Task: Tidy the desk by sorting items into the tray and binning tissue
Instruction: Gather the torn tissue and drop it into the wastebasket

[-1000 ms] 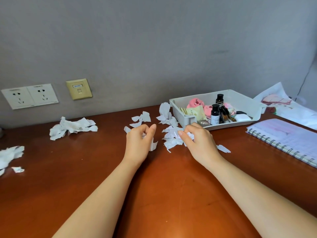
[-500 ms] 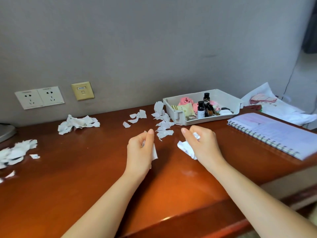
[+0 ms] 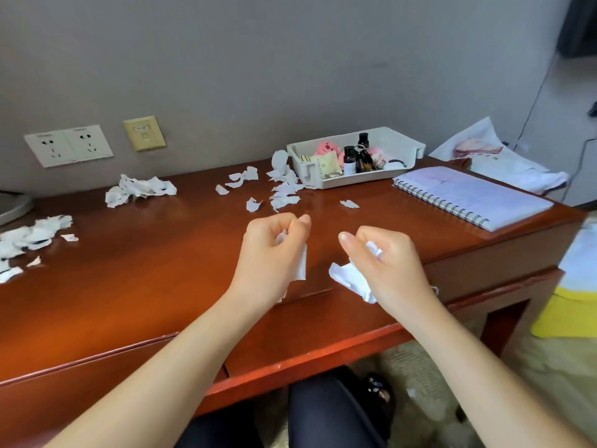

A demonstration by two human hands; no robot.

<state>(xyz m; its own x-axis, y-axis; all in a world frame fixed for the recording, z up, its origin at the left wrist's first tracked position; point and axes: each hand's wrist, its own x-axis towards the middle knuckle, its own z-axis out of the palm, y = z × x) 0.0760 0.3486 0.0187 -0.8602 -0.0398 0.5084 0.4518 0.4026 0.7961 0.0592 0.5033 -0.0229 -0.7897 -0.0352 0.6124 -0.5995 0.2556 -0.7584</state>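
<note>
My left hand (image 3: 269,253) is closed on a torn piece of white tissue (image 3: 302,265) above the front part of the wooden desk. To its right, my right hand (image 3: 389,265) grips a crumpled wad of tissue (image 3: 350,276). More torn tissue scraps (image 3: 284,192) lie scattered in front of the white tray (image 3: 403,143). The tray stands at the back of the desk and holds small dark bottles (image 3: 349,160), pink toys and sachets. Other tissue heaps lie at the back left (image 3: 139,190) and at the far left edge (image 3: 30,236).
A spiral notebook (image 3: 468,197) lies right of the tray, with white papers (image 3: 504,160) behind it. Wall sockets (image 3: 68,145) sit at the back left. A yellow and white container (image 3: 571,295) stands on the floor at the right. My dark-clad legs show under the desk edge.
Both hands have pulled back from the scrap pile near the tray toward the desk's front edge, each carrying tissue. The view has tilted down, showing the desk front and floor.
</note>
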